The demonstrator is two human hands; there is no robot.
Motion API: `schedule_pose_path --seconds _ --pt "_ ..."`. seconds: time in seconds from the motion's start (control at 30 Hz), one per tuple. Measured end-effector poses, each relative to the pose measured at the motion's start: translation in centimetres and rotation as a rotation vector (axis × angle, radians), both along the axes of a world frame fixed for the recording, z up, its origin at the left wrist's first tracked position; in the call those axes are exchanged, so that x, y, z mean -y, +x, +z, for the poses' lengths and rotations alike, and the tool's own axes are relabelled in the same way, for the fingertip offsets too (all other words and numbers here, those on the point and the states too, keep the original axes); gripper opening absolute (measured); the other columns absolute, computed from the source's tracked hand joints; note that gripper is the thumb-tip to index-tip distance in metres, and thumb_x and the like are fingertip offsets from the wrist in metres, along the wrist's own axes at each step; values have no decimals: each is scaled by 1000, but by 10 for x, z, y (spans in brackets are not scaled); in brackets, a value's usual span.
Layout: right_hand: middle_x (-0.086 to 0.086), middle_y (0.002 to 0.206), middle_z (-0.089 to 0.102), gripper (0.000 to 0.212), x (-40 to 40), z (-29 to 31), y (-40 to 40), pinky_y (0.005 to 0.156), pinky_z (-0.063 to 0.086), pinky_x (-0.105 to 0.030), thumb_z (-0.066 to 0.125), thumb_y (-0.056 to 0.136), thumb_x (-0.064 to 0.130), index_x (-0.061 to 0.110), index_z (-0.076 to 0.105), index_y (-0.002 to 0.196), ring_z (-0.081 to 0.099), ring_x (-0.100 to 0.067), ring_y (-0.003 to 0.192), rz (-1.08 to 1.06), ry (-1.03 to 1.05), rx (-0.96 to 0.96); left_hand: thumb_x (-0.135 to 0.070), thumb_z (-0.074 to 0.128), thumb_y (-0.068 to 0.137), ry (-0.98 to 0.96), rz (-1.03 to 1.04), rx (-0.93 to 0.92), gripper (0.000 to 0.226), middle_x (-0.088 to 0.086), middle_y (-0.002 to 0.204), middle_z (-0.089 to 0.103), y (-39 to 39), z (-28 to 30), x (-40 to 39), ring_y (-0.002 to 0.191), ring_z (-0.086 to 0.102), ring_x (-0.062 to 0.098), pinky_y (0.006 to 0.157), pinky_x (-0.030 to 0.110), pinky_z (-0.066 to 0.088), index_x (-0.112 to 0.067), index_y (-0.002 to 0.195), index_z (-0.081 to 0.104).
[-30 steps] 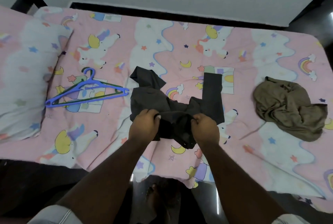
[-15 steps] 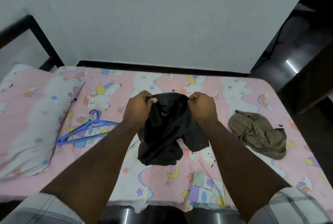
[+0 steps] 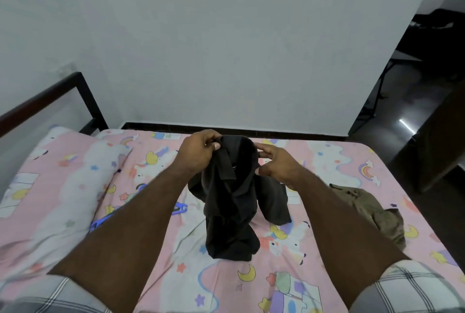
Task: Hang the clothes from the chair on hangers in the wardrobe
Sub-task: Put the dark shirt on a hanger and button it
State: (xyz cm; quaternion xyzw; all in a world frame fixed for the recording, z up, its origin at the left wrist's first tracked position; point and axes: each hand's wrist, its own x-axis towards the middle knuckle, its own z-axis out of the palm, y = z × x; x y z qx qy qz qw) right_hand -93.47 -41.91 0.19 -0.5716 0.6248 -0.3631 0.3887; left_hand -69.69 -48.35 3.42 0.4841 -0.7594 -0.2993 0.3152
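A black shirt [image 3: 231, 212] hangs lifted above the bed, its lower end still bunched on the sheet. My left hand [image 3: 198, 151] pinches its collar at the top left. My right hand [image 3: 276, 164] is at the collar's right side with the fingers spread and the thumb against the cloth; whether it holds the cloth I cannot tell. A blue hanger [image 3: 180, 208] lies on the bed, mostly hidden behind my left forearm. An olive garment [image 3: 370, 209] lies crumpled on the bed to the right.
The bed [image 3: 327, 161] has a pink unicorn sheet and a matching pillow [image 3: 63, 182] at the left. A dark bed frame [image 3: 83, 96] rises at the left, a white wall stands behind, and dark floor and furniture lie to the right.
Both hands have raised the black shirt off the bed by its collar. My right fingers have spread out from their earlier pinch. The view has tilted up toward the wall.
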Motion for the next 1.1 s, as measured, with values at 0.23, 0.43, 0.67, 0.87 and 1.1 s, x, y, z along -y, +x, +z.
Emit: schedule_pose_path --seconds 0.23,0.43,0.67,0.87,1.1 --pt "14 107 67 58 3 18 13 66 44 -11 78 77 7 31 64 128 58 4 61 16 -125 -178 -4 62 92 13 -3 -109 21 -5 93 74 11 28 0 94 67 14 87 27 49 -22 96 73" --pt "12 89 74 17 11 35 18 84 56 -34 74 84 13 30 74 90 69 -7 88 -106 -229 -201 -7 63 93 -13 21 -142 21 -8 88 74 12 45 -2 82 66 10 76 24 48 -26 94 73" --pt "13 108 72 46 19 42 19 98 52 -37 81 72 14 27 68 114 67 -8 106 137 -171 -200 -6 61 93 -24 -67 -148 23 -3 91 74 13 57 -2 90 68 21 89 37 52 -25 94 72" --pt "0 89 74 10 25 97 11 82 53 -32 74 85 20 16 73 94 69 -19 88 -152 -383 -330 -13 61 96 -65 67 -107 18 -11 91 73 26 67 11 85 66 8 77 26 49 -27 97 72" --pt "5 98 73 17 36 188 7 83 49 -28 67 90 31 22 71 104 63 -13 93 -197 -632 -536 -21 59 98 -298 153 -199 11 -15 84 67 14 117 21 78 59 -4 69 14 43 -29 96 66"
